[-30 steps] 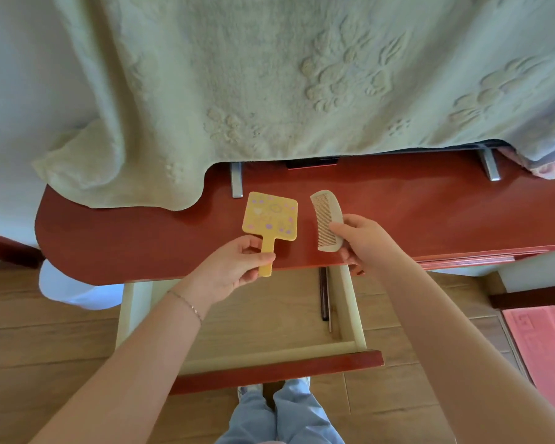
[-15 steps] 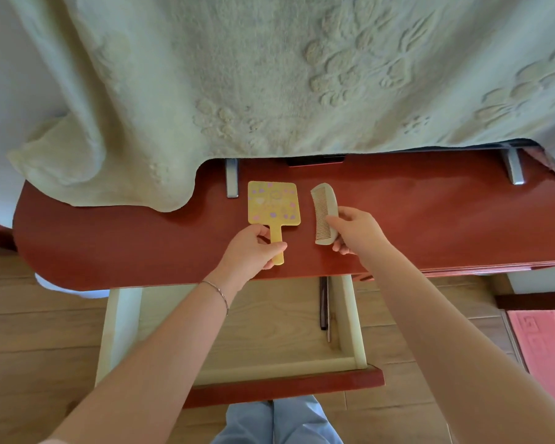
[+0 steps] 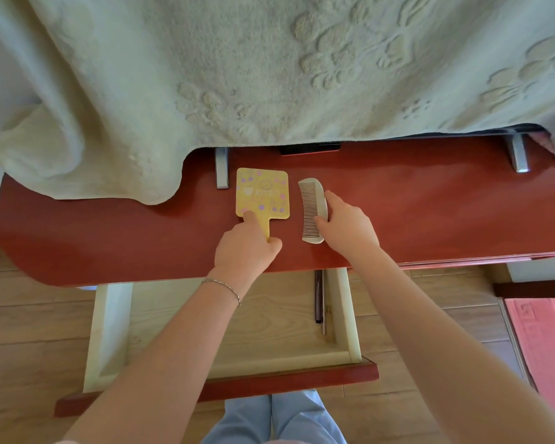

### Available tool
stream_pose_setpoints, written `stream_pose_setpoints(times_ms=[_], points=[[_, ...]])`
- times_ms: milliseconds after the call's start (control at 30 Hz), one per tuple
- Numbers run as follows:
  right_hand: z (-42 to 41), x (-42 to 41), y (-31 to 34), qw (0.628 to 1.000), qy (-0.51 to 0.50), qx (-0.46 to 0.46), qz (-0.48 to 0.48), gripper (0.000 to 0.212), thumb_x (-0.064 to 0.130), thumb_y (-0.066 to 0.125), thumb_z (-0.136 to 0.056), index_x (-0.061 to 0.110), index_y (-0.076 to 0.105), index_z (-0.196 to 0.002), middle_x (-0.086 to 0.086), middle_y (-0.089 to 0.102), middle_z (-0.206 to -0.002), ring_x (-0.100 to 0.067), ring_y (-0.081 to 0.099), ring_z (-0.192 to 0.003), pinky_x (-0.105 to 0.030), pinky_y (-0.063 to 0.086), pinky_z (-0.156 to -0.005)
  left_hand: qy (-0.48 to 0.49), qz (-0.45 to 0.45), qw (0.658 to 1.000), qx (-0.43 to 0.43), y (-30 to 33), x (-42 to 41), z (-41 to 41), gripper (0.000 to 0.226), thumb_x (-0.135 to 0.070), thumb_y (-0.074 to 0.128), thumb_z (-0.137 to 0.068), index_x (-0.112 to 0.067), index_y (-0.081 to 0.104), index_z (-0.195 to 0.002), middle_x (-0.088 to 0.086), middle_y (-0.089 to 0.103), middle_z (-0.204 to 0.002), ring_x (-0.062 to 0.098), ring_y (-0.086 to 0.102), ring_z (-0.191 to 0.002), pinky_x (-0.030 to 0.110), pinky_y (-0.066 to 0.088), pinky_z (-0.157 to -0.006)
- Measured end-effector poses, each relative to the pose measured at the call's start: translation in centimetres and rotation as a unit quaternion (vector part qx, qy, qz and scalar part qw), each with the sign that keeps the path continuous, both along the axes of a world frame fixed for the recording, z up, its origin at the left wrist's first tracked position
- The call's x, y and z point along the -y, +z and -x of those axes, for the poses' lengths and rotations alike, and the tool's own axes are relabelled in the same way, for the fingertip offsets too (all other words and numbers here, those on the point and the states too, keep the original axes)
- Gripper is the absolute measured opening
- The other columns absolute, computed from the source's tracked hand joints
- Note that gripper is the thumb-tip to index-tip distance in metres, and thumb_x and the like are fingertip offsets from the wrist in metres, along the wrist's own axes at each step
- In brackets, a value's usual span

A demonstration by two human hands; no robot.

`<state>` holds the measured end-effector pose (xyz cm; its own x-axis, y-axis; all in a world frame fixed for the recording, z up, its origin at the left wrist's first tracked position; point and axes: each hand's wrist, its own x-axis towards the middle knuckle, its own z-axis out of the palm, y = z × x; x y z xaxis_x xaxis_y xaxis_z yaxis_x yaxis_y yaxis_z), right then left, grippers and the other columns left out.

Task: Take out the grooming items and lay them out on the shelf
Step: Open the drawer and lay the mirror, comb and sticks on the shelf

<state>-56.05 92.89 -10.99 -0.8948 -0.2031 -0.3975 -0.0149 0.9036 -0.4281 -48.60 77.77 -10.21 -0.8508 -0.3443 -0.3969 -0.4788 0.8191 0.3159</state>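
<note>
A yellow hand mirror (image 3: 262,193) with pastel patterns lies flat on the red wooden shelf (image 3: 430,206). My left hand (image 3: 245,248) covers its handle, index finger pressing the mirror's lower left corner. Right beside it lies a pale curved comb (image 3: 311,209), teeth pointing left. My right hand (image 3: 346,224) rests on the comb's right edge, fingers on its spine. Both items lie side by side on the shelf, a small gap between them.
Below the shelf an open light-wood drawer (image 3: 109,331) with a red front holds a dark pen-like stick (image 3: 318,296) along its right wall. A pale green blanket (image 3: 205,75) hangs over the shelf's back. Two metal brackets (image 3: 222,168) stand on the shelf. A pink mat (image 3: 545,341) lies at right.
Both hands pushed the mirror and comb further back onto the shelf and laid them flat. My left hand's grip on the handle changed to a finger pressing the mirror.
</note>
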Motion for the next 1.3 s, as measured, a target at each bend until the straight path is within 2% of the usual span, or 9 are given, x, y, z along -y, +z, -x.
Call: stream_pose_setpoints(times_ms=[167, 333, 567, 700, 867, 1000, 1100, 1167, 1300], points=[[-0.4, 0.3, 0.3, 1.0, -0.014, -0.006, -0.016, 0.057, 0.028, 0.043, -0.093, 0.023, 0.021, -0.145, -0.01, 0.064, -0.112, -0.032, 0.062, -0.089, -0.037, 0.053, -0.068, 0.006, -0.008, 0.999, 0.036, -0.1, 0.0, 0.7, 0.045, -0.029, 0.051, -0.085, -0.001, 0.036, -0.118, 0.016, 0.06, -0.104, 0.039, 0.058, -0.095, 0.035, 0.04, -0.068], [-2.1, -0.6, 1.1, 0.993, -0.088, -0.054, 0.056, 0.054, 0.027, 0.041, -0.092, 0.025, 0.027, -0.143, -0.002, 0.064, -0.085, -0.023, 0.06, -0.075, -0.031, 0.047, -0.063, 0.015, -0.011, 0.999, 0.03, 0.4, -0.2, 0.4, 0.045, -0.031, 0.053, -0.087, -0.002, 0.035, -0.117, 0.016, 0.06, -0.105, 0.039, 0.058, -0.096, 0.034, 0.04, -0.067], [-7.3, -2.6, 2.8, 0.975, -0.144, -0.125, 0.116, 0.012, 0.02, 0.049, -0.09, 0.02, 0.056, -0.099, 0.007, 0.056, -0.072, -0.019, 0.054, -0.067, -0.03, 0.042, -0.06, -0.095, -0.137, 0.968, -0.187, 1.7, -1.2, -3.5, 0.014, -0.026, 0.055, -0.09, -0.017, 0.044, -0.088, -0.003, 0.055, -0.06, 0.015, 0.052, -0.051, 0.022, 0.032, -0.049], [-11.3, -3.7, 2.2, 0.98, -0.157, -0.056, 0.109, 0.013, 0.021, 0.051, -0.09, 0.02, 0.064, -0.091, 0.009, 0.057, -0.068, -0.014, 0.052, -0.063, -0.026, 0.037, -0.058, -0.161, -0.176, 0.969, -0.067, -1.7, -3.0, -5.9, 0.014, -0.026, 0.047, -0.093, -0.015, 0.056, -0.091, -0.005, 0.053, -0.061, 0.013, 0.051, -0.054, 0.021, 0.032, -0.048], [-14.8, -3.4, -0.2, 0.976, -0.158, 0.122, 0.087, 0.034, 0.016, 0.041, -0.093, 0.021, 0.056, -0.124, 0.001, 0.067, -0.094, -0.016, 0.06, -0.072, -0.025, 0.045, -0.061, -0.102, -0.216, 0.968, 0.08, -7.1, -5.1, -6.0, 0.018, -0.031, 0.045, -0.094, -0.018, 0.057, -0.095, -0.001, 0.063, -0.074, 0.019, 0.062, -0.063, 0.032, 0.044, -0.054], [-15.5, -2.2, -1.9, 0.965, -0.16, 0.188, 0.083, 0.055, 0.001, 0.035, -0.089, 0.016, 0.036, -0.142, -0.005, 0.052, -0.134, -0.02, 0.057, -0.105, -0.02, 0.047, -0.067, 0.007, -0.256, 0.961, 0.101, -9.6, -6.4, -4.0, 0.017, -0.027, 0.056, -0.083, -0.011, 0.058, -0.09, 0.007, 0.067, -0.085, 0.025, 0.064, -0.075, 0.032, 0.052, -0.067], [-14.7, -1.5, -2.6, 0.967, -0.16, 0.189, 0.052, 0.057, 0.003, 0.034, -0.089, 0.015, 0.029, -0.145, -0.008, 0.05, -0.134, -0.022, 0.053, -0.109, -0.022, 0.045, -0.075, 0.021, -0.271, 0.958, 0.093, -10.7, -7.4, -2.9, 0.026, -0.034, 0.065, -0.077, -0.01, 0.056, -0.073, 0.01, 0.066, -0.075, 0.029, 0.065, -0.073, 0.041, 0.055, -0.069], [-14.2, -1.3, -3.1, 0.973, -0.143, 0.183, 0.012, 0.053, 0.002, 0.035, -0.089, 0.01, 0.031, -0.142, -0.011, 0.047, -0.134, -0.025, 0.048, -0.119, -0.029, 0.042, -0.089, -0.002, -0.25, 0.964, 0.093, -11.2, -7.8, -2.4, 0.034, -0.04, 0.066, -0.076, -0.007, 0.062, -0.084, 0.011, 0.069, -0.084, 0.03, 0.065, -0.079, 0.038, 0.055, -0.071], [-13.9, -0.9, -4.3, 0.972, -0.13, 0.188, -0.05, 0.049, 0.0, 0.038, -0.09, 0.004, 0.033, -0.138, -0.013, 0.042, -0.136, -0.027, 0.046, -0.122, -0.034, 0.041, -0.095, -0.051, -0.192, 0.975, 0.104, -11.9, -8.1, -1.7, 0.039, -0.04, 0.066, -0.078, -0.009, 0.065, -0.102, 0.013, 0.068, -0.102, 0.03, 0.064, -0.092, 0.031, 0.049, -0.072]])
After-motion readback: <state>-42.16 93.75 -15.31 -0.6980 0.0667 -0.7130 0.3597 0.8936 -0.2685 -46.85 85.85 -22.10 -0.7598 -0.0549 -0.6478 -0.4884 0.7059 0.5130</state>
